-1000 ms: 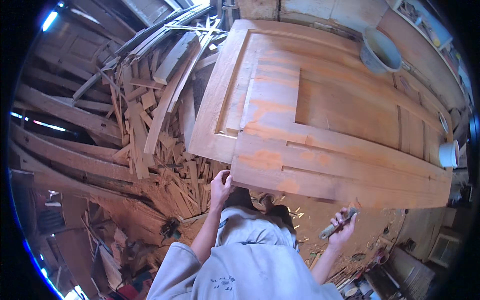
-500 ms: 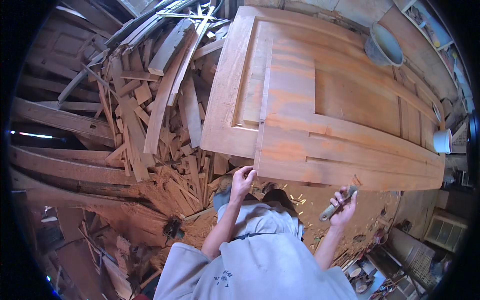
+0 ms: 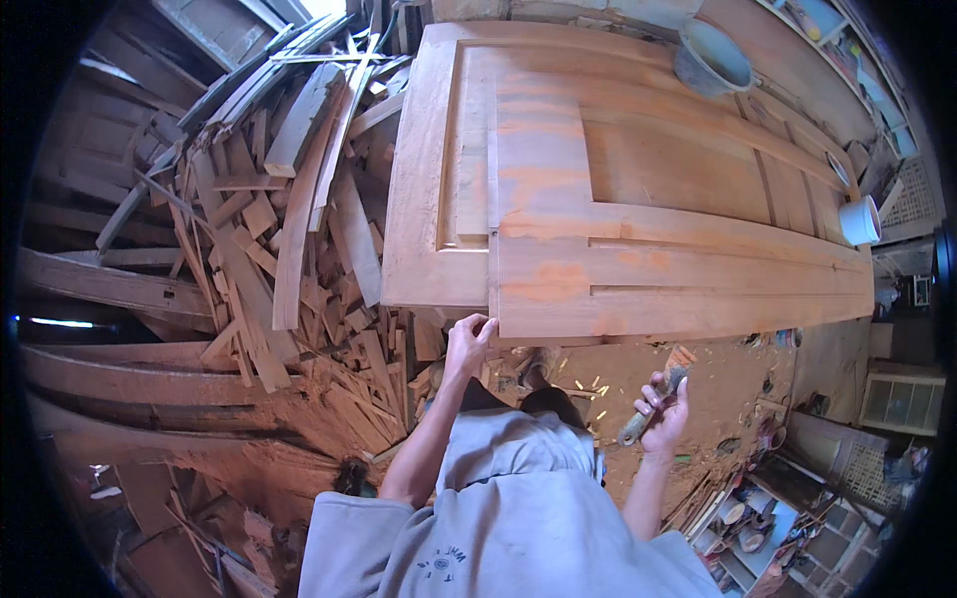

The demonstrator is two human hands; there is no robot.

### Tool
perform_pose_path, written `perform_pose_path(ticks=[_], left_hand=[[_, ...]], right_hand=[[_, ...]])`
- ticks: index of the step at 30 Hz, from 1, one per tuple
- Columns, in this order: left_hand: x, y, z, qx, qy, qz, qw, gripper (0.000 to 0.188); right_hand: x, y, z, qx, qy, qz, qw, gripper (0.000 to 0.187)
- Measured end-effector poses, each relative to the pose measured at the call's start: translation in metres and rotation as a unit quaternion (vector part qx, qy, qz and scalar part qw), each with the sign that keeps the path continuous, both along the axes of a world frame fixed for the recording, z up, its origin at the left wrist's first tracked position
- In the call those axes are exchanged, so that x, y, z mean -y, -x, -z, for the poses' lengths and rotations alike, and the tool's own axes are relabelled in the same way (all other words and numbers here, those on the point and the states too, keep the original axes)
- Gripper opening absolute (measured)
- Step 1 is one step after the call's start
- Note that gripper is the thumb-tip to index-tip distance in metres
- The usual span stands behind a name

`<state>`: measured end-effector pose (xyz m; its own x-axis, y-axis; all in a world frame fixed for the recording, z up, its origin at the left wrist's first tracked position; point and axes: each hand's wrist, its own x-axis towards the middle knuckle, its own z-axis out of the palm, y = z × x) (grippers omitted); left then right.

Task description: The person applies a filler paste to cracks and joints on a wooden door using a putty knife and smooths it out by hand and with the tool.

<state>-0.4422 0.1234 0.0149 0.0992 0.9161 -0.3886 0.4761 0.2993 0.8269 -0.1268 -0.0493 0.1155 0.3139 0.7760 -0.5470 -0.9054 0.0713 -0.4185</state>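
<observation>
A wooden panel door [image 3: 543, 234], pale brown with orange smears, lies flat on top of another panel door [image 3: 419, 179] that sticks out to the left. My left hand [image 3: 467, 347] is closed at the upper door's near left corner, thumb and fingers pinched on its edge. In my right hand [image 3: 662, 411] is a paintbrush [image 3: 634, 427], gripped by its worn handle. Its orange-stained bristles point up and away from me, just short of the door's near edge and apart from it.
A grey bucket [image 3: 714, 58] stands at the doors' far side, and a small white tub [image 3: 859, 220] on the right end. Scrap wood [image 3: 249, 209] is heaped at left. Sawdust and shavings cover the floor [image 3: 598, 384]. Cluttered odds and ends [image 3: 768, 523] lie at lower right.
The whole view has shifted a little. My right hand and the brush have drawn slightly back from the door's near edge. My left hand stays at the corner.
</observation>
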Motion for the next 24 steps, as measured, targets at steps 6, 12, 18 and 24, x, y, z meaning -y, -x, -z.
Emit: perform_pose_path(ticks=[6,12,18,24], left_hand=[[0.035,-0.002,0.006,0.021,0.057,0.013,0.998,0.033],[0.033,0.002,-0.020,0.007,0.046,0.018,0.999,0.031],[0.022,0.010,0.015,0.092,0.052,0.094,0.990,0.031],[0.028,0.002,0.023,0.061,0.007,0.125,0.990,0.029]], right_hand=[[0.014,-0.017,-0.003,0.027,-0.009,0.013,1.000,0.038],[-0.002,0.009,-0.005,0.013,-0.006,0.011,1.000,0.039],[0.016,0.074,-0.005,-0.035,-0.063,0.022,0.997,0.045],[0.060,0.140,-0.013,-0.013,0.000,0.103,0.995,0.044]])
